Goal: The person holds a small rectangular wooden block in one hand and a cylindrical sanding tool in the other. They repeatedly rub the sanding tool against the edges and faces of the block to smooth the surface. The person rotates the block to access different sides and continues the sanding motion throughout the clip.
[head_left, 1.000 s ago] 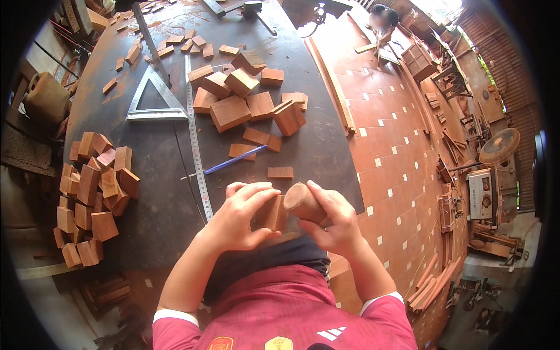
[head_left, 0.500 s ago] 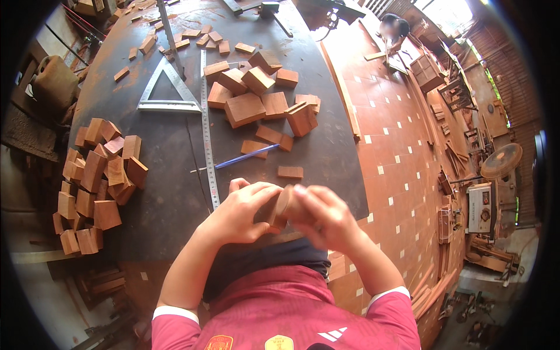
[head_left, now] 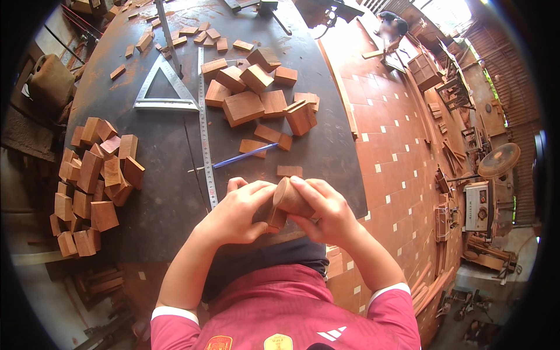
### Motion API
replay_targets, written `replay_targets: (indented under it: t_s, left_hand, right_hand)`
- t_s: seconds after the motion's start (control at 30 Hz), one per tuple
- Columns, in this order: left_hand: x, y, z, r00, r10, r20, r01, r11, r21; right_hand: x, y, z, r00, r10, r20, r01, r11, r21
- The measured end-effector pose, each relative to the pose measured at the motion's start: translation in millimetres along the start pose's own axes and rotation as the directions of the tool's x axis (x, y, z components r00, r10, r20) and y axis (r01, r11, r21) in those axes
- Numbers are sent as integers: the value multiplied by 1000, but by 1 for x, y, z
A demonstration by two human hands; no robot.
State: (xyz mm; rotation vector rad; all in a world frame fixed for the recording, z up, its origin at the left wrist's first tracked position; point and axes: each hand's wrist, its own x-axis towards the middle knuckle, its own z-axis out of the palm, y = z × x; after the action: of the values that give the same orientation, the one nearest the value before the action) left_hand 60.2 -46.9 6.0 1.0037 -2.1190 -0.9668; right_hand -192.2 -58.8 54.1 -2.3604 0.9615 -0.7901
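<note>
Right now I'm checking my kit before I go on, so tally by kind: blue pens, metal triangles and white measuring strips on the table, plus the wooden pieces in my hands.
Blue pen: 1
Metal triangle: 1
White measuring strip: 1
Round wooden piece, right hand: 1
Wooden block, left hand: 1
Total: 5

- A tan-brown round wooden cylinder contrasts with a reddish-brown rectangular wooden block.
- A pinkish wooden block stands out among orange-brown rectangular wooden blocks.
- Rusty orange dust streaks a flat dark grey bench.
- A slim blue pen, a silver-grey triangular metal square and a white measuring strip with dark markings add cooler tones.
- A maroon short-sleeved shirt has white cuffs.
- Small cream squares dot terracotta floor tiles.
</note>
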Motion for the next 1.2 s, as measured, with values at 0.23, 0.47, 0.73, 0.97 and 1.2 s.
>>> replay_targets:
  t_s: [0.23, 0.47, 0.73, 0.97, 1.2]
  left_hand:
    - [1, 2, -1, 998, -25, 52, 23, 999, 38]
    - [0, -5, 5, 1000, 7, 16, -8, 999, 48]
    - [1, 2, -2, 1000, -15, 22, 14, 1000, 10]
    - [2, 7, -6, 998, 51, -41, -48, 997, 59]
    - [1, -2, -1, 997, 33, -68, -30, 999, 31]
  right_hand:
    - [0, -20, -12, 986, -83, 146, 79, 996, 33]
    - [-5, -30, -13, 964, -88, 251, 85, 996, 22]
    - [-13, -9, -2, 996, -15, 91, 11, 999, 43]
    - [-35, 18, 15, 879, 471, -75, -367, 769, 524]
    - [-45, 3, 18, 995, 101, 24, -104, 958, 269]
